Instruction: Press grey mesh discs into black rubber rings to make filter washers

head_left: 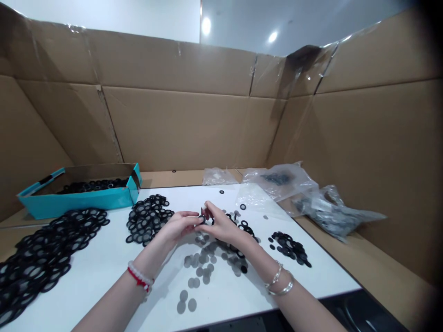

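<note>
My left hand (180,226) and my right hand (221,224) meet above the white board (104,272), fingertips pinched together on a small black ring (201,217). Grey mesh discs (204,267) lie scattered on the board just below my hands. Loose black rings (244,227) sit behind my right hand. A pile of black rings (147,219) lies left of my left hand. A small heap of black parts (289,246) lies to the right of my right wrist.
A big spread of mesh-filled black rings (41,256) covers the board's left side. A teal cardboard tray (83,198) holding more rings stands at the back left. Plastic bags (332,210) of parts lie at the right. Tall cardboard walls (194,124) surround the workspace.
</note>
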`<state>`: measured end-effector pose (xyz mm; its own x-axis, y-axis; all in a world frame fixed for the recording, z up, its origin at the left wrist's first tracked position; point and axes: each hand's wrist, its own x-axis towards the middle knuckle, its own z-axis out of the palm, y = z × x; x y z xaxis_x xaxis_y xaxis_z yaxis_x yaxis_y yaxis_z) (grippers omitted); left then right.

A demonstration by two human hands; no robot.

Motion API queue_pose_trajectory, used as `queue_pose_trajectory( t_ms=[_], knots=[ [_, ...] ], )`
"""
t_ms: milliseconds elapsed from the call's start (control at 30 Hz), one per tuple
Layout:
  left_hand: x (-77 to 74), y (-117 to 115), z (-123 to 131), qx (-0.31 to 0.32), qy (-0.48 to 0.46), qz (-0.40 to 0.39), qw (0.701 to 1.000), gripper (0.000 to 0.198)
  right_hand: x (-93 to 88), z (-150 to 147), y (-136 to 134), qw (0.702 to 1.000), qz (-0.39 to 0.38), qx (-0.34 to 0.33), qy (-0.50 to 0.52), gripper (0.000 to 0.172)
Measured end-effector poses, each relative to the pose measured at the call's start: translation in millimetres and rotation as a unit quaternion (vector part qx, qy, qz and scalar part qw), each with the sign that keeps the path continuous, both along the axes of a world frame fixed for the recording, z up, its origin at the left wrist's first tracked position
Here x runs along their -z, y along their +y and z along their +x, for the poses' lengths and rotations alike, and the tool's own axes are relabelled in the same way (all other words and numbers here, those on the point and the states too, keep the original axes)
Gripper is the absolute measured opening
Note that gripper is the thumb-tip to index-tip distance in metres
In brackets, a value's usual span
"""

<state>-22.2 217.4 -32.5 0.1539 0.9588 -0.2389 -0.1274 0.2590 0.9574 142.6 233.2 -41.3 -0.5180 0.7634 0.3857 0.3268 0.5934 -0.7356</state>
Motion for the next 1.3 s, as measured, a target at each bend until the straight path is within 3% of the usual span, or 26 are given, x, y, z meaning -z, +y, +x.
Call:
queue_pose_trajectory(
  t_ms=[100, 167, 233, 300, 400, 467, 533, 600, 733, 900, 1067, 1167, 1300],
  knots=[
    [-1.5, 6, -22, -0.003, 0.195, 0.088, 0.977, 0.031, -11.3, 11, -7, 0.998, -0.035, 0.017, -0.046, 0.036],
    [-4.3, 11, -42, -0.037, 0.371, 0.175, 0.911, 0.015, -19.2, 23, -19, 0.993, -0.051, 0.05, -0.09, 0.027],
    [-6.3, 14, -57, -0.084, 0.439, 0.212, 0.869, 0.004, -21.0, 32, -39, 0.984, -0.042, 0.067, -0.158, 0.011],
    [-5.6, 14, -61, -0.124, 0.46, 0.232, 0.848, 0.01, -14.1, 35, -61, 0.975, -0.005, 0.091, -0.203, 0.007],
    [0.7, 8, -41, -0.142, 0.51, 0.282, 0.801, 0.027, 6.4, 31, -87, 0.957, 0.039, 0.154, -0.242, 0.016],
    [6.9, 2, -17, -0.095, 0.568, 0.323, 0.751, 0.029, 18.2, 28, -95, 0.949, 0.061, 0.183, -0.248, 0.021],
    [12.8, -4, 7, -0.011, 0.587, 0.34, 0.734, 0.027, 23.4, 28, -97, 0.945, 0.065, 0.199, -0.252, 0.023],
    [17.1, -7, 25, 0.038, 0.565, 0.348, 0.747, 0.028, 22.2, 30, -96, 0.944, 0.059, 0.203, -0.254, 0.024],
    [20.3, -5, 41, 0.049, 0.51, 0.348, 0.785, 0.023, 14.4, 36, -92, 0.947, 0.052, 0.196, -0.249, 0.022],
    [24.9, 3, 42, 0.036, 0.455, 0.35, 0.818, 0.013, 16.3, 40, -87, 0.949, 0.073, 0.199, -0.235, 0.021],
    [32.3, 11, 35, 0.009, 0.358, 0.335, 0.871, 0.013, 13.8, 47, -76, 0.963, 0.073, 0.198, -0.17, 0.018],
    [32.7, 19, 27, -0.002, 0.273, 0.304, 0.913, 0.013, 5.0, 48, -56, 0.982, 0.027, 0.168, -0.08, 0.014],
    [25.4, 24, 20, -0.014, 0.15, 0.247, 0.957, 0.019, -5.3, 36, -6, 0.996, -0.04, 0.083, 0.013, 0.005]
  ],
)
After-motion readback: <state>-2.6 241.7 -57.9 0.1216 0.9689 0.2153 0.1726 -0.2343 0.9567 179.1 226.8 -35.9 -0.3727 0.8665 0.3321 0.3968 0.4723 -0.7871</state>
